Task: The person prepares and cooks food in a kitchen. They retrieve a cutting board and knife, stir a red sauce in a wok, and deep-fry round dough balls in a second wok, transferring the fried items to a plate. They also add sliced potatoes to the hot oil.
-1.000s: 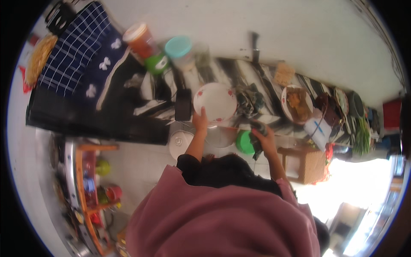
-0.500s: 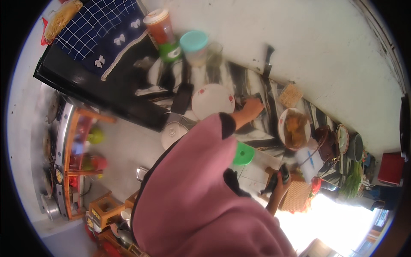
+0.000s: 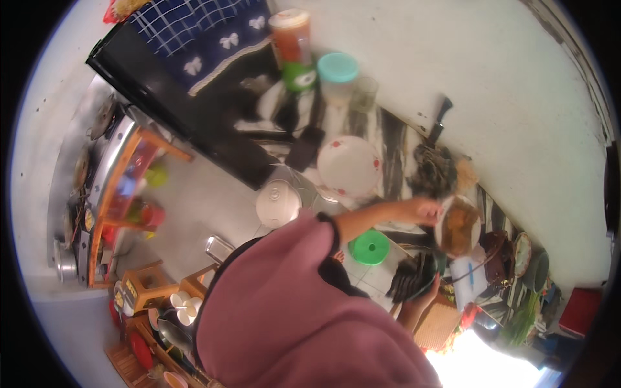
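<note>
From my remote seat, I judge the step in hand to be a reach toward the white plate of brown food (image 3: 477,234). My left hand (image 3: 424,211) is at its rim, plate at 3 to 4 o'clock; the fingers look loosely curled, but blur means I cannot tell whether they touch or grip anything. Taking that plate would call for opening them, sliding under the smooth rim and keeping it level, since the contents look loose and rough.

At 6 o'clock, my right hand (image 3: 425,299) seems closed around a dark object (image 3: 413,278), ridged and streaky; I cannot tell what it is.

Farther out, a crumpled dark cloth (image 3: 435,169) lies soft and creased at 12 o'clock, and a round plate (image 3: 346,169), glossy white with red flowers, at 10. The green stool (image 3: 370,247), moulded plastic with a hole in its disc, is at 8, and a woven seat (image 3: 438,326) at 6. Beyond, the tub (image 3: 337,70) at 11 o'clock has a turquoise lid. The counter's streaks resemble polished stone.
</note>
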A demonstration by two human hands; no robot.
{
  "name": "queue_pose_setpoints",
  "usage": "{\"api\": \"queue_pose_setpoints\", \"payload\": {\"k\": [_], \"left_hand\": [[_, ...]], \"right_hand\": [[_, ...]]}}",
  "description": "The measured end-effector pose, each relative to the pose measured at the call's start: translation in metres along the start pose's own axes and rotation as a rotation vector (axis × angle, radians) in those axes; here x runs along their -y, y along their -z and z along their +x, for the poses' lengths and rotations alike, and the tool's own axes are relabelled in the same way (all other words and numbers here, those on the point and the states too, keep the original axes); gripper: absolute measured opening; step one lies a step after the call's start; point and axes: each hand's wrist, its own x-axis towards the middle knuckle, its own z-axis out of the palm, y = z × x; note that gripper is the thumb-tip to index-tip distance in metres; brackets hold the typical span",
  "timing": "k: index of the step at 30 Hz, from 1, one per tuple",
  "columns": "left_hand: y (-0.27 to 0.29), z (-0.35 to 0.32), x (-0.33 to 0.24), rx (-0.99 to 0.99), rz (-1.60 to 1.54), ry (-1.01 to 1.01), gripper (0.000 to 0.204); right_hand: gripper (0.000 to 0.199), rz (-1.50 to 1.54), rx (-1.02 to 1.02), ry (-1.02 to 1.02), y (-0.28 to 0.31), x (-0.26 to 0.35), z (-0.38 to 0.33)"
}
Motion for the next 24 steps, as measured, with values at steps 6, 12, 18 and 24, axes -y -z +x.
{"api": "queue_pose_setpoints", "payload": {"k": [6, 12, 18, 24], "left_hand": [[0.024, -0.203, 0.007, -0.493, -0.196, -0.032, 0.068], [0.118, -0.358, 0.009, -1.198, -0.031, 0.059, 0.043], [0.204, -0.462, 0.031, -1.184, -0.333, -0.012, 0.037], [0.267, -0.523, 0.036, -1.107, -0.733, -0.030, 0.036]], "right_hand": [[0.049, -0.580, 0.190, -0.287, -0.112, -0.104, 0.088], [0.045, -1.163, 0.880, -0.425, -0.209, -0.254, 0.145], [0.044, -1.586, 0.745, 0.304, -0.273, -0.418, 0.232], [0.038, -1.709, 0.239, 0.333, -0.276, -0.517, 0.268]]}}
